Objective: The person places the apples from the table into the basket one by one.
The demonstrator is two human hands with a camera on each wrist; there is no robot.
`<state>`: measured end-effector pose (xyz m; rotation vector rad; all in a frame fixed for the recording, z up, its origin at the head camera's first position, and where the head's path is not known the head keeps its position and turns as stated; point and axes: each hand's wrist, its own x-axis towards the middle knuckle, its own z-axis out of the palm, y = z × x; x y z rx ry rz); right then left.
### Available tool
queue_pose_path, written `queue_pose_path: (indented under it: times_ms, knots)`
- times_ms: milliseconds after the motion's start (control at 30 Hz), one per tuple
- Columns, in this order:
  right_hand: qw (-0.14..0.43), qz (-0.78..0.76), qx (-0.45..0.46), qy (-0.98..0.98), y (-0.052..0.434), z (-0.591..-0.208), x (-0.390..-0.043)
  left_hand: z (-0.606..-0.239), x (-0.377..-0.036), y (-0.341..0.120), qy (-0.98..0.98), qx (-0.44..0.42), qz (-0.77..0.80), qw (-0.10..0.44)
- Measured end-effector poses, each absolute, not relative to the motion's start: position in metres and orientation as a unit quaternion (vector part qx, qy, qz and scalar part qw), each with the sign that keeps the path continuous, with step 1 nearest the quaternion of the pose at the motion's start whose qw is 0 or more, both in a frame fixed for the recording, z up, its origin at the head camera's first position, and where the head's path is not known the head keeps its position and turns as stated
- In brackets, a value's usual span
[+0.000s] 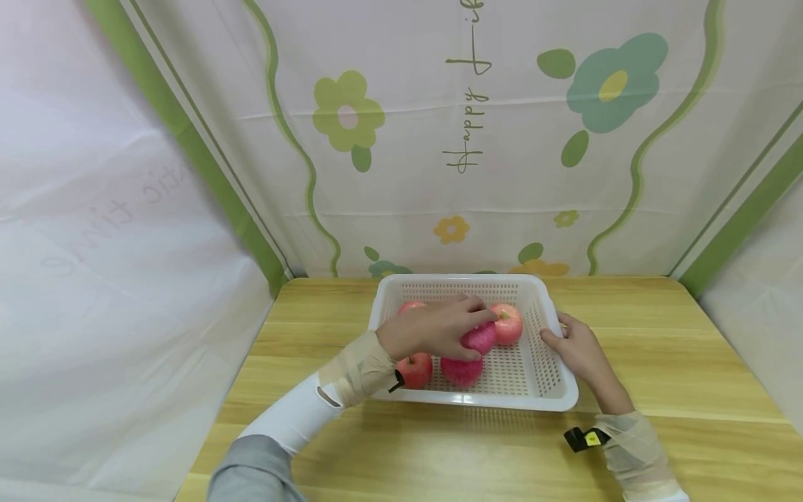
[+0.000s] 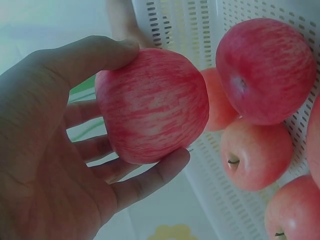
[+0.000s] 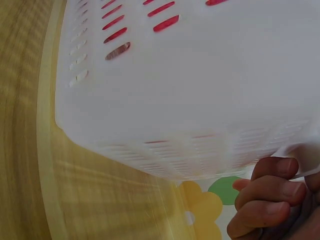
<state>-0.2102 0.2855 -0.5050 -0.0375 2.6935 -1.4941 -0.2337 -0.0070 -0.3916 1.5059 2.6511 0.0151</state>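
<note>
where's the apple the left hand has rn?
Head view: the held apple is in the left hand, inside the white basket, beside the other apples.

"Happy" on the flowered backdrop (image 1: 464,139)

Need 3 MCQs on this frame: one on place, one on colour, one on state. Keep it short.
1. Where does the white perforated plastic basket stand?
A. On the wooden table
B. On the floor
C. On a chair

2. What colour is the round streaked apple that the left hand grips?
A. Green
B. Pink-red
C. Yellow

3. What is the right hand doing?
A. Hanging free above the table
B. Holding an apple
C. Holding the basket's right rim

Answers:
1. A: the head view shows the basket sitting on the tabletop.
2. B: the left wrist view shows pink-red streaked skin between thumb and fingers.
3. C: fingers curl at the rim in the head and right wrist views.
</note>
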Motion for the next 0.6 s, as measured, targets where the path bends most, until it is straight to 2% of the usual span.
queue_pose_path:
  times_ms: [600]
  knots:
    - [0.035,-0.487,-0.01,0.873,0.285,-0.504,-0.209,-0.398,-0.237,0.016,0.845,0.529,-0.007,0.07]
